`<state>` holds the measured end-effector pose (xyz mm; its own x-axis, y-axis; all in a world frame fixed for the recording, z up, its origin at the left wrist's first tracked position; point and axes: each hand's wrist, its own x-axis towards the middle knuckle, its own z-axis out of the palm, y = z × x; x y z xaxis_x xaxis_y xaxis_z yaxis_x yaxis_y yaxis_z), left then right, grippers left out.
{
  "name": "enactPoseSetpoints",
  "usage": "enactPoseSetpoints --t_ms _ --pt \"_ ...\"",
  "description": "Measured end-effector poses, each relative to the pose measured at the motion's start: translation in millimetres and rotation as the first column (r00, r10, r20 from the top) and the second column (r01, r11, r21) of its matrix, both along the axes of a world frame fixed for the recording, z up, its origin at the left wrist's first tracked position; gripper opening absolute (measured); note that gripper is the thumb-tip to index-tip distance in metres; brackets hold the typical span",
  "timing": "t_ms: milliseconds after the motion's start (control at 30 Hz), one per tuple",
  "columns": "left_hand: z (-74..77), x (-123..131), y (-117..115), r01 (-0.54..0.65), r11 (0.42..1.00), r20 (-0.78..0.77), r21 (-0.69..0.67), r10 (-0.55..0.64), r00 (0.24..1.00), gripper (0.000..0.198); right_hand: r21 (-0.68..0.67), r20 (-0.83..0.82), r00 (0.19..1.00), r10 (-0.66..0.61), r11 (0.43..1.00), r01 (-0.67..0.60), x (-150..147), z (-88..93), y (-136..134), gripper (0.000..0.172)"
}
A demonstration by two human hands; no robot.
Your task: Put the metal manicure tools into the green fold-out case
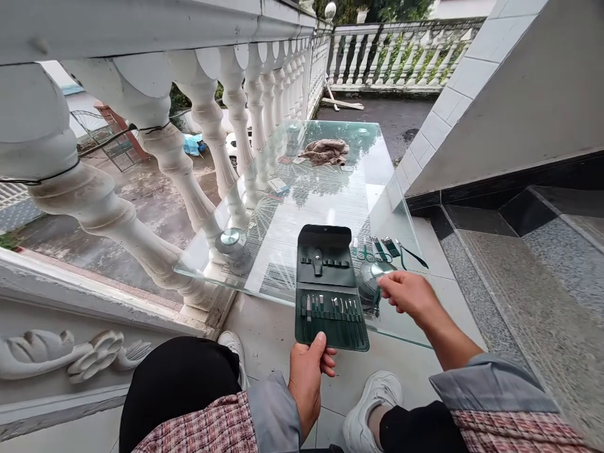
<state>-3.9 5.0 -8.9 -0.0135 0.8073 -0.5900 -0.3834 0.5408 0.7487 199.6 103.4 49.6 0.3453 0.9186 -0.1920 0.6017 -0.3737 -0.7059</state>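
My left hand (307, 380) grips the lower edge of an open dark green manicure case (330, 314), which stands tilted up against the front of a glass tabletop (302, 207). Small steel implements sit in the case's lower flap, and its upper flap holds a few more. My right hand (408, 296) hovers over the glass, fingers loosely apart and holding nothing. Nearest to its fingertips is a round shiny metal dome (370, 283). Scissors, clippers and other green-handled tools (380, 250) lie on the glass behind it.
A folded brown cloth (324, 151), a small box (278, 185) and a round glass object (232, 242) lie on the glass. A white stone balustrade (202, 113) runs along the left, with a white tiled wall (462, 107) and stone steps (528, 283) on the right.
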Motion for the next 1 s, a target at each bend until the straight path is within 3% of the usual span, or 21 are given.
enactPoseSetpoints --t_ms 200,533,733,833,1000 --pt "8.4 -1 1 0.011 1.0 0.014 0.012 -0.011 1.0 0.059 -0.103 -0.041 0.999 -0.019 0.995 0.015 3 -13.4 -6 0.019" --pt "10.2 0 1 -0.002 1.0 0.004 0.009 0.002 1.0 0.06 -0.175 -0.016 1.0 -0.002 0.985 -0.001 -3 -4.2 -9 0.019" --pt "7.8 0 1 -0.01 1.0 0.006 0.022 0.01 1.0 0.058 -0.108 0.125 0.991 0.051 0.993 -0.037 -7 0.3 -12 0.021" --pt "5.7 0 1 -0.004 1.0 0.007 0.024 0.004 1.0 0.059 0.021 0.203 0.974 0.103 0.994 -0.11 -16 3.8 -17 0.022" --pt "-1.2 3 2 0.028 0.999 0.014 0.019 -0.028 1.0 0.061 0.063 0.052 0.933 0.356 0.931 -0.358 -44 4.1 -27 0.023"
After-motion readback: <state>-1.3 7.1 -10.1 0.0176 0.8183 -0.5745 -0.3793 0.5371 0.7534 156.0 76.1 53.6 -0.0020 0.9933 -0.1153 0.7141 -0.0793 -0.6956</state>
